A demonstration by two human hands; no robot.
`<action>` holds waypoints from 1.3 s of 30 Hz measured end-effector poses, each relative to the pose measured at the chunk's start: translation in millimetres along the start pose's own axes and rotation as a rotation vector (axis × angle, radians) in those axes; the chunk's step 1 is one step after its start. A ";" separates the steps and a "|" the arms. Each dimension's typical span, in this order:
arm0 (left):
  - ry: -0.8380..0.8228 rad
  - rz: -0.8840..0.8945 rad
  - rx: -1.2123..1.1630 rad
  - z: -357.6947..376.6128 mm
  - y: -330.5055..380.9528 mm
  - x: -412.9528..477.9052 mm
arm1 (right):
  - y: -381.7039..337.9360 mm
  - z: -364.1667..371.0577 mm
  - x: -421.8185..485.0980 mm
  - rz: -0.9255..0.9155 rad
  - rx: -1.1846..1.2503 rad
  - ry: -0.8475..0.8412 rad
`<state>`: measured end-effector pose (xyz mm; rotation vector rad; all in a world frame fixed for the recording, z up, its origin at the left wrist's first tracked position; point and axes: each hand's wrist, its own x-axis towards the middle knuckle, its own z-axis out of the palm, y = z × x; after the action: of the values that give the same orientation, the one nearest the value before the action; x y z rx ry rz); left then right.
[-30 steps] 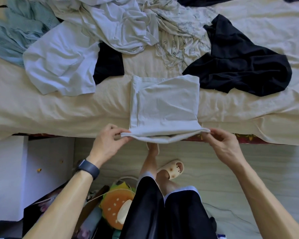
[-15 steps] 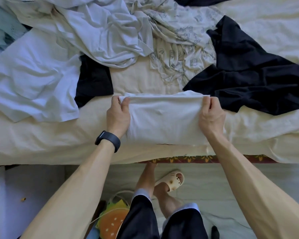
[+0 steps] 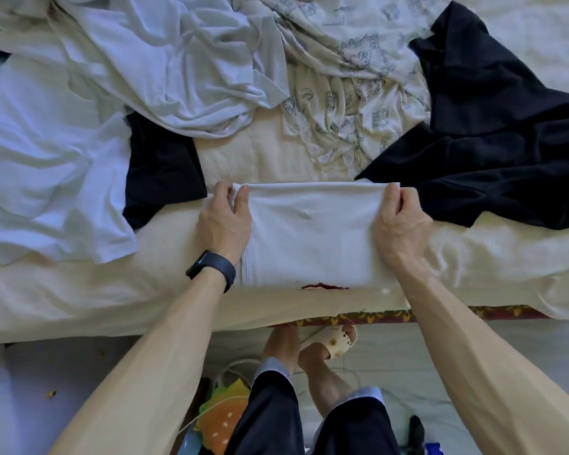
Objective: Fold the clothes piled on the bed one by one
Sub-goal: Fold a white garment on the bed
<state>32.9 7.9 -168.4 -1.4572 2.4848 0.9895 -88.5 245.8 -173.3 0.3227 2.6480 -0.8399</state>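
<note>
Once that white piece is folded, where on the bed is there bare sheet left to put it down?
Both hands pinch the folded white garment. Bare sheet lies right of the right hand, below the black garment. Another strip runs between the white shirt and the front edge, left of the left hand. The far side is crowded with heaped clothes.

You are pinching the far corners of the folded white shirt (image 3: 312, 234): left hand (image 3: 225, 221) on the left corner, right hand (image 3: 401, 221) on the right. The shirt is lying flat near the front edge of the bed (image 3: 79, 300). A black garment (image 3: 493, 142) is lying just beside your right hand. A printed cloth (image 3: 352, 103) and a pale grey top (image 3: 184, 70) are lying crumpled beyond. A dark band (image 3: 212, 269) is sitting on your left wrist.
</note>
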 end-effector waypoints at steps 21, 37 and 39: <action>-0.148 0.672 0.704 69.5 4.4 -48.7 | 24.2 46.9 -36.5 -0.622 -0.603 -0.171; -0.067 0.528 0.608 48.8 -37.5 -33.8 | 49.9 46.4 -22.8 -0.399 -0.527 -0.068; -0.119 0.504 0.645 45.2 -32.2 -35.2 | 45.2 41.3 -24.0 -0.396 -0.533 -0.104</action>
<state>67.5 49.5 -205.8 -0.5826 2.7472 0.2311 -41.9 254.8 -218.8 -0.3787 2.7418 -0.2101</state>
